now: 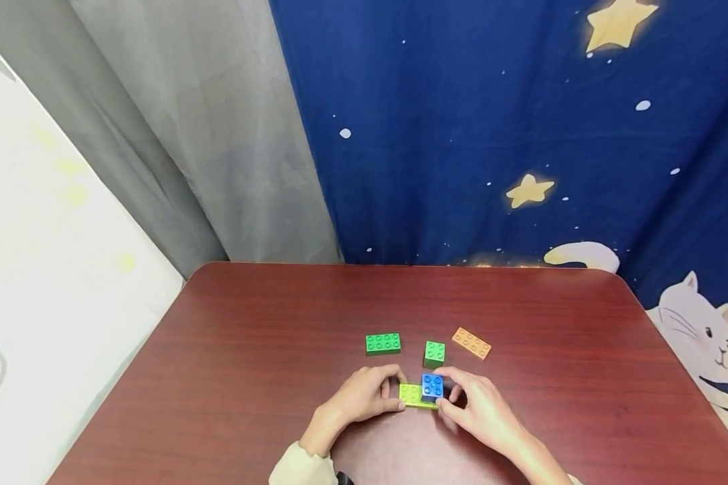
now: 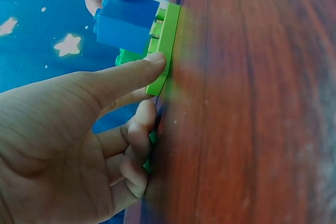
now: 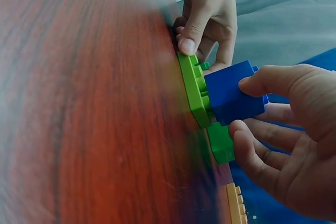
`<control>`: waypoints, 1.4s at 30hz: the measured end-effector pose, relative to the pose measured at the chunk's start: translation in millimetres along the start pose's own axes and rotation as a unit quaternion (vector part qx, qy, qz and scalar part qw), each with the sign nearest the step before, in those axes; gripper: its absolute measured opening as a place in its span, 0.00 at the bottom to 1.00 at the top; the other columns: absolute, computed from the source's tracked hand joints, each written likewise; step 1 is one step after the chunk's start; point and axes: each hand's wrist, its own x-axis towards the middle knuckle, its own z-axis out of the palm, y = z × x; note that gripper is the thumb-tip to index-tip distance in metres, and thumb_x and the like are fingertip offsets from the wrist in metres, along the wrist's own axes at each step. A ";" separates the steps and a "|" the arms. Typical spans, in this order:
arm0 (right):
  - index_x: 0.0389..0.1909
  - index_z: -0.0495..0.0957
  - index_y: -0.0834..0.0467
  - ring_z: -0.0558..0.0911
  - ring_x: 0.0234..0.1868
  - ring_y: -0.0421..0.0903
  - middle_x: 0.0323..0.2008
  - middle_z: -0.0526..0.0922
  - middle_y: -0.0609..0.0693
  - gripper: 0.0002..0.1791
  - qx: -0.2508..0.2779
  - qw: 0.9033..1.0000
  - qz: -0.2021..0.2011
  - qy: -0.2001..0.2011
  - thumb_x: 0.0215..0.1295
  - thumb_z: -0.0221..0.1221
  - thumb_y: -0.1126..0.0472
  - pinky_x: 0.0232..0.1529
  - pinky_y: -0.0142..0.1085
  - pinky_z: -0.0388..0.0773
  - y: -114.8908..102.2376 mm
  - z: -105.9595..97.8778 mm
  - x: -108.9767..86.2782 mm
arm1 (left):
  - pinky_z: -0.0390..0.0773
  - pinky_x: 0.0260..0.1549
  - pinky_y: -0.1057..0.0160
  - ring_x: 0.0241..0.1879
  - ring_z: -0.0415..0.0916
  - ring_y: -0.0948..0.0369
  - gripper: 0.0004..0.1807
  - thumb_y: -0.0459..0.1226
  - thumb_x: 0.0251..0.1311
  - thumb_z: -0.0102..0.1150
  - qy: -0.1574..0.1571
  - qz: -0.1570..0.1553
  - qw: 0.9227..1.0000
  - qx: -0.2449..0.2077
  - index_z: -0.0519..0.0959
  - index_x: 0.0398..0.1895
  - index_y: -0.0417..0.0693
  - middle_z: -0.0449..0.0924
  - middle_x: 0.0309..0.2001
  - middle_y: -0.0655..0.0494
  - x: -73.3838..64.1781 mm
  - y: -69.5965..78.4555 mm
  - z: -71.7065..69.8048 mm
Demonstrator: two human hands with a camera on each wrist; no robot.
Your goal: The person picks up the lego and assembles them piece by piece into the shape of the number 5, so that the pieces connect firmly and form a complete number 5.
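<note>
Blue star-patterned curtain (image 1: 431,148) and grey curtain (image 1: 218,135) hang behind the reddish-brown table (image 1: 279,316). Reference part: lime plate (image 1: 409,392), lying on the table. Left hand (image 1: 364,395): thumb and fingers parted by the plate's width, pinching its left end. Right hand (image 1: 484,409): thumb and fingers parted by the width of the blue brick (image 1: 433,386), pinching it over the lime plate's right end. Brick slightly tilted; full seating cannot be determined. Relative to the lime plate: long green brick (image 1: 383,343), behind left; orange plate (image 1: 472,343), behind right; short green brick (image 1: 435,353), just behind the right end.
</note>
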 end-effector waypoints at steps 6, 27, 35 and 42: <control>0.46 0.77 0.55 0.71 0.21 0.30 0.20 0.72 0.33 0.21 0.018 1.000 -0.013 -0.013 0.49 0.65 0.66 0.23 0.28 0.67 2.0 2.2 -1.5 | 0.66 0.19 0.72 0.17 0.65 0.72 0.12 0.40 0.49 0.69 0.002 0.001 1.000 0.001 0.77 0.36 0.56 0.68 0.17 0.68 -0.7 0.7 0.9; 0.47 0.80 0.52 0.65 0.13 0.30 0.17 0.71 0.36 0.23 0.053 0.998 0.018 -0.024 0.46 0.66 0.67 0.13 0.27 0.64 5.5 2.6 -1.1 | 0.66 0.20 0.72 0.18 0.66 0.72 0.13 0.41 0.50 0.69 0.000 0.001 1.000 -0.004 0.76 0.37 0.57 0.69 0.18 0.67 -0.8 -1.5 2.5; 0.46 0.80 0.53 0.64 0.14 0.29 0.29 0.78 0.40 0.23 0.038 0.999 0.017 -0.012 0.44 0.66 0.68 0.14 0.27 0.65 3.5 5.3 -1.5 | 0.65 0.19 0.72 0.18 0.64 0.72 0.14 0.41 0.50 0.68 -0.004 -0.006 1.000 0.006 0.76 0.40 0.56 0.68 0.19 0.67 -1.9 -1.0 2.4; 0.46 0.80 0.51 0.65 0.13 0.29 0.27 0.77 0.39 0.23 0.037 0.999 0.020 -0.010 0.45 0.66 0.68 0.13 0.27 0.65 2.6 4.2 -1.5 | 0.66 0.20 0.72 0.19 0.65 0.73 0.14 0.41 0.50 0.68 -0.001 0.003 1.000 -0.003 0.76 0.39 0.55 0.68 0.19 0.67 -1.4 -0.2 1.8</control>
